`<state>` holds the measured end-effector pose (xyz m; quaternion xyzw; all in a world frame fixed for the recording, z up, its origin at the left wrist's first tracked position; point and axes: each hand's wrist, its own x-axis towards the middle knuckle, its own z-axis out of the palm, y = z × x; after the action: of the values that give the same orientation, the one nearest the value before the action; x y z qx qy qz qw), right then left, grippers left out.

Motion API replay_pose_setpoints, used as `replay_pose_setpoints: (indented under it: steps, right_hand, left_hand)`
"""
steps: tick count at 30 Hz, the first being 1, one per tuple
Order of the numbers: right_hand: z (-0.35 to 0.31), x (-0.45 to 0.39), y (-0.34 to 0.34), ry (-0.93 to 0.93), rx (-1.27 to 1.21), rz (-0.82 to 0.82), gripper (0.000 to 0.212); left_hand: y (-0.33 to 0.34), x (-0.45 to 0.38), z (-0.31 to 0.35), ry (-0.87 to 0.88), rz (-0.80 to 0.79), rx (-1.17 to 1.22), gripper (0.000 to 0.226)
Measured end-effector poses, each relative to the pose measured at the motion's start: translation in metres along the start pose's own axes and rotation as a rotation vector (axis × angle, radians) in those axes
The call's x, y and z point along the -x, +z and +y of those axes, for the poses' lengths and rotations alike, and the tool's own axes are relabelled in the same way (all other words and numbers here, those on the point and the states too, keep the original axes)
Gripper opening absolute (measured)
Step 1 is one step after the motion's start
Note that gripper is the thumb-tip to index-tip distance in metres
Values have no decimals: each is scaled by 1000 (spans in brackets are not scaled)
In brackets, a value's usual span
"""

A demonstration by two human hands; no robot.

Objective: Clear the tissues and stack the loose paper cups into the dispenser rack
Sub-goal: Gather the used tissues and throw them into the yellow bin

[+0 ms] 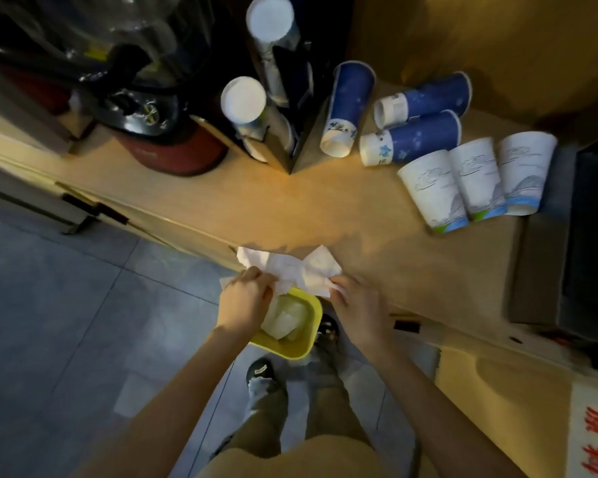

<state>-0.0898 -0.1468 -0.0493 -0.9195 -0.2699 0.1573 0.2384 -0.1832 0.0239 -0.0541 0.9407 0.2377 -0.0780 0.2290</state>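
White crumpled tissues (292, 269) hang at the counter's front edge, gripped from both sides by my left hand (246, 298) and my right hand (354, 305). Directly beneath them a yellow bin (309, 331) stands on the floor with white paper inside. Three blue paper cups (351, 105) lie on their sides at the back of the counter. Three white paper cups (432, 191) stand upside down to their right. The dark dispenser rack (290, 98) at the back holds two columns of white cups (244, 100).
A wooden counter (359, 208) runs from left to right. A red-based appliance (173, 146) sits left of the rack. A dark machine (587, 236) stands at the right edge. Grey floor tiles (66, 305) and my shoes lie below.
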Motion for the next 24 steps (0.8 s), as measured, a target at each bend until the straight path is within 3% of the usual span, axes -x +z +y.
replay_pose_setpoints:
  steps: [5,9,12,15,24]
  right_hand:
    - [-15,23,42,43,-74,-72,19]
    - [-4,30,94,119,-168,-189,32]
    - [17,25,131,243,-243,-203,26]
    - [42,20,169,365,-288,-228,21]
    - [137,-22,327,348,-272,-257,17]
  left_hand:
    - [20,32,-44,-114,1,216,38]
    - [55,45,-71,-181,-75,324,40]
    - [91,46,-89,-315,-173,389,32]
    - [136,40,-108,-344,-247,361,28]
    - [288,-26,-170,-316,-139,346,24]
